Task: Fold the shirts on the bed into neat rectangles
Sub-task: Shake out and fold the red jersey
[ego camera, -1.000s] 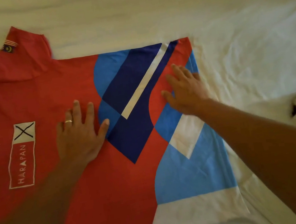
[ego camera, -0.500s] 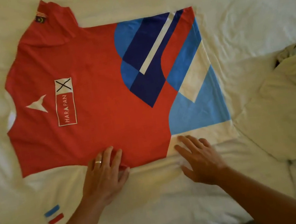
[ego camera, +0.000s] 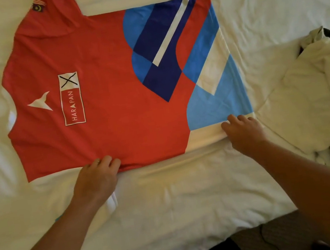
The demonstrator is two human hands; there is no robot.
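Red shirt (ego camera: 99, 96) near edge pinched: left hand (ego camera: 95, 179), right hand (ego camera: 244, 134).

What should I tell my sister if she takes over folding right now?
Left hand: fingers curled over the near edge of the red shirt, gripping it.
Right hand: fingers curled on the same near edge, at the white and blue hem corner.
Shirt: spread flat, front up, collar to the left, hem to the right, on the white bed sheet.
Pile of pale clothes: crumpled at the right, not touched.
Done: the shirt is laid out and looks smooth.
Left: probably lift the near edge over for the first fold, finish the rectangle, then fold the pile.
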